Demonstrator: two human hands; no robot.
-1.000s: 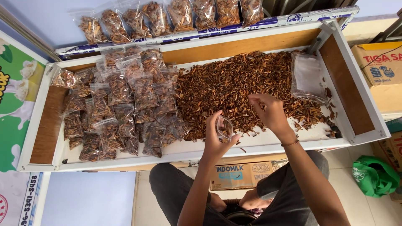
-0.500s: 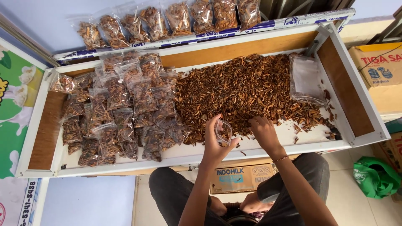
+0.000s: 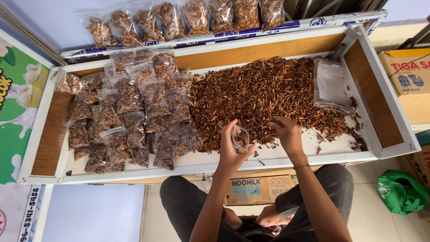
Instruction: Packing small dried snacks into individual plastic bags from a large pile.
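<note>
Holding a small clear bag (image 3: 240, 137) in the left hand (image 3: 233, 152), the person's right hand (image 3: 286, 133) pinches brown snack sticks (image 3: 260, 92); many filled packets (image 3: 130, 112) lie left, a large heap remains.

Shallow white-framed tray table (image 3: 394, 148), wooden end walls, white floor.

Loose heap of brown snack sticks (image 3: 264, 94) covers the middle and right of the floor, thinning to scattered pieces near the front edge. Pile of filled clear bags (image 3: 130, 116) lies overlapping on the left half, touching the heap. Stack of empty clear bags (image 3: 331, 85) rests at the right end, just beside the heap. Row of filled bags (image 3: 188, 18) lies along the ledge behind the back wall.
</note>
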